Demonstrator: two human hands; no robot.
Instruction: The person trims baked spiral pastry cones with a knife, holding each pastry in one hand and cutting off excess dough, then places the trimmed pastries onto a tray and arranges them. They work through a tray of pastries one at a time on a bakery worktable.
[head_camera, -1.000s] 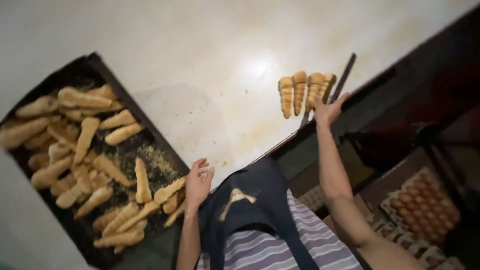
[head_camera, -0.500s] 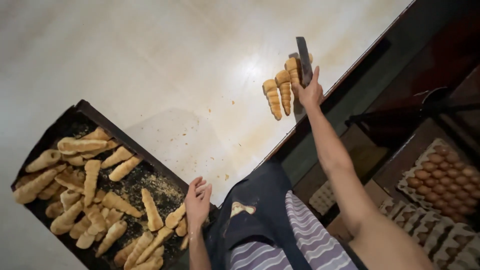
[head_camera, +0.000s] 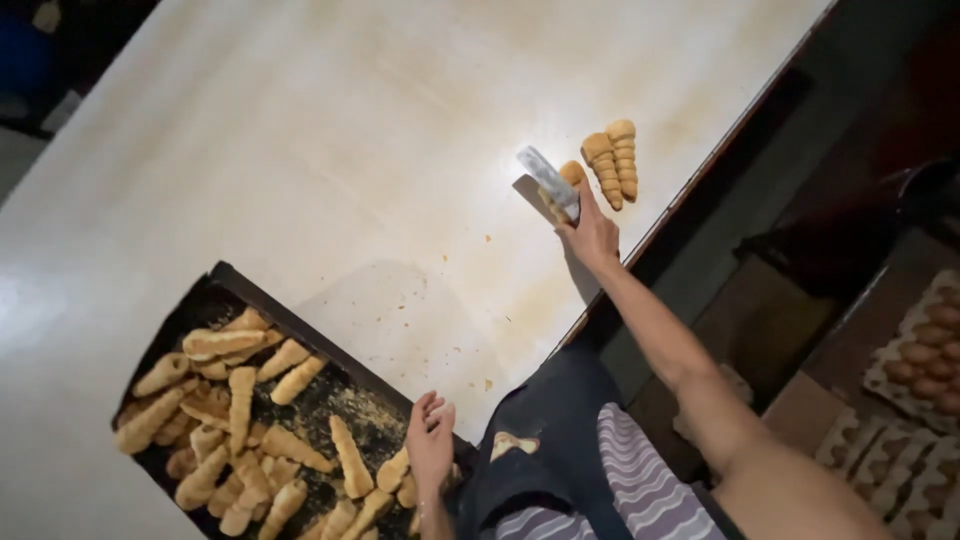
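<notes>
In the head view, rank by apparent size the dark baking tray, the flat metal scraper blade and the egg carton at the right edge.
1. Dark baking tray, clearly largest.
2. Cardboard egg carton, cropped by the frame, so unsure.
3. Flat metal scraper blade, held by the right hand, smallest.

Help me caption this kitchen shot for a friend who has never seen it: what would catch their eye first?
Probably the dark baking tray at lower left, heaped with golden cone-shaped pastries, the left hand resting at its near corner. Next, far across the pale table, the right hand holds a flat metal blade against a small cluster of spiral pastries near the table's edge. Egg trays sit at far right.
</notes>
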